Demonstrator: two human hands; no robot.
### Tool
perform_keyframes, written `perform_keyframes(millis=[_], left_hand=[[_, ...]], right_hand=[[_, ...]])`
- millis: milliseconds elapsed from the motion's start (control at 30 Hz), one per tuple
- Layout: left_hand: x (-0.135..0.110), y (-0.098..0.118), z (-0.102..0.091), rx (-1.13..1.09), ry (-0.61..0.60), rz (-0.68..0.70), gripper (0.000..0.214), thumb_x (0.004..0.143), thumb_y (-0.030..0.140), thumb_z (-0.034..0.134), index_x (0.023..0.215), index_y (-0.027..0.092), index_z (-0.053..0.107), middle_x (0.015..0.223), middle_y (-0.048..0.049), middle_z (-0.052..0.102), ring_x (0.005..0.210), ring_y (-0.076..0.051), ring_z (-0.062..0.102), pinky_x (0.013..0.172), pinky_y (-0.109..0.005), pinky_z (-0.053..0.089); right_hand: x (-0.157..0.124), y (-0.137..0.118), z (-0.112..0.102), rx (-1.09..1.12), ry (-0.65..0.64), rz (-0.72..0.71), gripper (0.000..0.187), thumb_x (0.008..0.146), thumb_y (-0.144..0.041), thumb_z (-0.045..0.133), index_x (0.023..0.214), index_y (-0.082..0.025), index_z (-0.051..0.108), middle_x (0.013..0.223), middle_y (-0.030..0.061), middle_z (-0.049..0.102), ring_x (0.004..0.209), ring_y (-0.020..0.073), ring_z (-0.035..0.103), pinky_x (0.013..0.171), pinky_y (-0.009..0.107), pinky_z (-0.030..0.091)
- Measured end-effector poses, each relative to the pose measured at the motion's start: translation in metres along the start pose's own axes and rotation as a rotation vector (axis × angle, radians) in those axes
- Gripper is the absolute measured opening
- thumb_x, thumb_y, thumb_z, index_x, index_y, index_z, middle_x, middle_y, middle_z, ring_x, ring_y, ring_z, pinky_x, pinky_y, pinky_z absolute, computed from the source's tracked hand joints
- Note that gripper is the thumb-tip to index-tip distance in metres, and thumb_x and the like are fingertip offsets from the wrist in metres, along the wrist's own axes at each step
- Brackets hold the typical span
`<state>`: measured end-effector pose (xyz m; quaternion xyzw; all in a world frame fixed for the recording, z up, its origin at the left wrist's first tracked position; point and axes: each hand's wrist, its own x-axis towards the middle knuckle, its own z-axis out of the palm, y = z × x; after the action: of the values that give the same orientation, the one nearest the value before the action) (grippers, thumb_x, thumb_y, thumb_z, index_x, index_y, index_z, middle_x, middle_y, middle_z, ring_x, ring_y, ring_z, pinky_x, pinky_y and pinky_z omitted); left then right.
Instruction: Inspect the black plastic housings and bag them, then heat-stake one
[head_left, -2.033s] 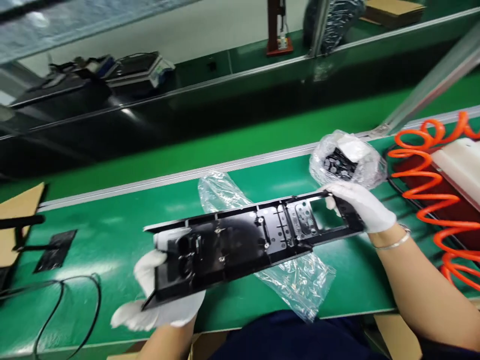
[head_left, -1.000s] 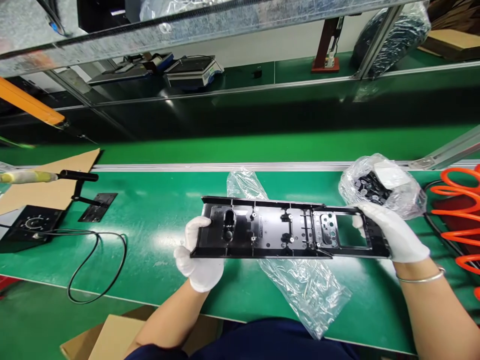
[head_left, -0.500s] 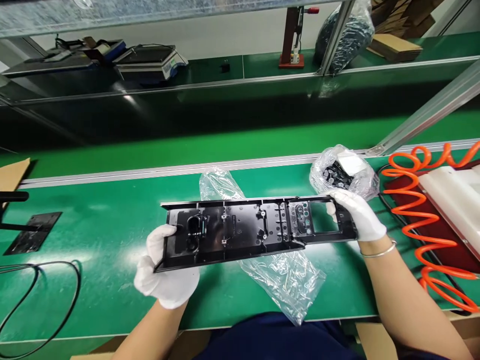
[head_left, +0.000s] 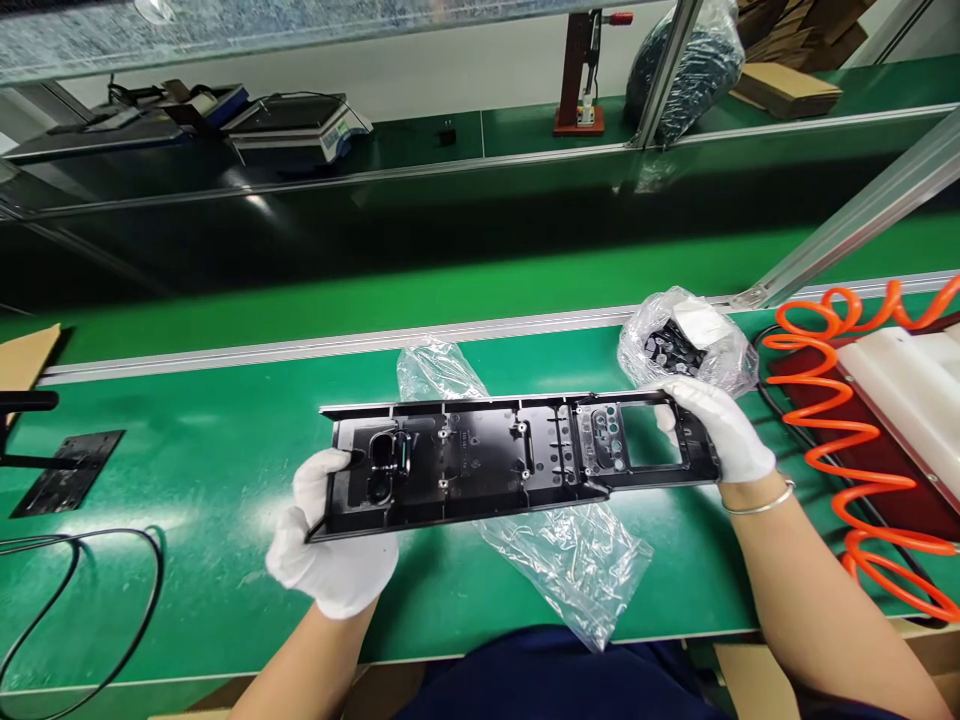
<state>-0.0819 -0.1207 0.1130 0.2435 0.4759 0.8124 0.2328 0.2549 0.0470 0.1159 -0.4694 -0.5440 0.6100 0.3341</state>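
A long black plastic housing (head_left: 487, 455) is held up level over the bench, its ribbed inner side facing me. It has a round opening near the left end and a rectangular cutout near the right. My left hand (head_left: 337, 545), in a white glove, grips the left end with the thumb on top and fingers underneath. At the right end my right hand (head_left: 716, 430), also gloved, is closed around the frame beside the cutout, some fingertips showing through it. Beneath the housing lies a flat clear plastic bag (head_left: 574, 570), partly covered by it.
Small black parts sit in an open plastic bag (head_left: 686, 345) behind my right hand. A coiled orange air hose (head_left: 832, 430) and a white-and-red fixture (head_left: 907, 400) are at the right. A black cable (head_left: 154, 590) and a black stand (head_left: 67, 470) occupy the left of the green bench (head_left: 225, 600).
The housing has tilted very slightly in both hands, and the view has shifted a little. Both grips stay the same.
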Motion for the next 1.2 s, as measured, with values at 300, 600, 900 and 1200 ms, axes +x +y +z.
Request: perform_keyframes(millis=[300,600,900,1200], left_hand=[[-0.002,0.0,-0.004,-0.002,-0.029,-0.032,0.042,0.077,0.064,0.07,0.087,0.024,0.07,0.097,-0.0034,0.067,0.087,-0.031,0.063,0.071,-0.041,0.053],[0.0,0.001,-0.007,-0.023,-0.004,-0.075,0.051,0.066,0.065,0.081,0.089,0.02,0.07,0.096,-0.0065,0.067,0.084,-0.029,0.064,0.067,-0.037,0.056],[0.009,-0.01,-0.011,-0.012,0.013,-0.085,0.039,0.076,0.056,0.07,0.092,0.02,0.069,0.096,-0.006,0.065,0.088,-0.03,0.064,0.071,-0.039,0.057],[0.016,-0.015,-0.004,-0.069,0.032,-0.1,0.035,0.076,0.052,0.072,0.072,0.021,0.055,0.09,-0.0029,0.064,0.087,-0.027,0.065,0.072,-0.036,0.056]], right_hand=[[-0.002,-0.006,0.003,-0.083,0.025,-0.09,0.033,0.085,-0.052,0.065,0.089,-0.019,0.068,0.063,0.002,0.057,0.052,0.0187,0.048,0.043,0.029,0.038],[-0.002,-0.008,0.002,-0.109,0.004,-0.154,0.028,0.088,-0.048,0.062,0.077,-0.022,0.061,0.062,0.0028,0.057,0.054,0.0196,0.049,0.047,0.03,0.041],[-0.015,0.0,-0.004,0.133,-0.089,-0.155,0.039,0.093,-0.057,0.065,0.101,-0.02,0.074,0.058,0.0013,0.053,0.046,0.0153,0.041,0.042,0.026,0.031],[-0.025,0.0,-0.004,0.123,-0.104,-0.209,0.043,0.093,-0.064,0.062,0.107,-0.026,0.077,0.056,0.0022,0.051,0.048,0.0183,0.041,0.045,0.03,0.035]])
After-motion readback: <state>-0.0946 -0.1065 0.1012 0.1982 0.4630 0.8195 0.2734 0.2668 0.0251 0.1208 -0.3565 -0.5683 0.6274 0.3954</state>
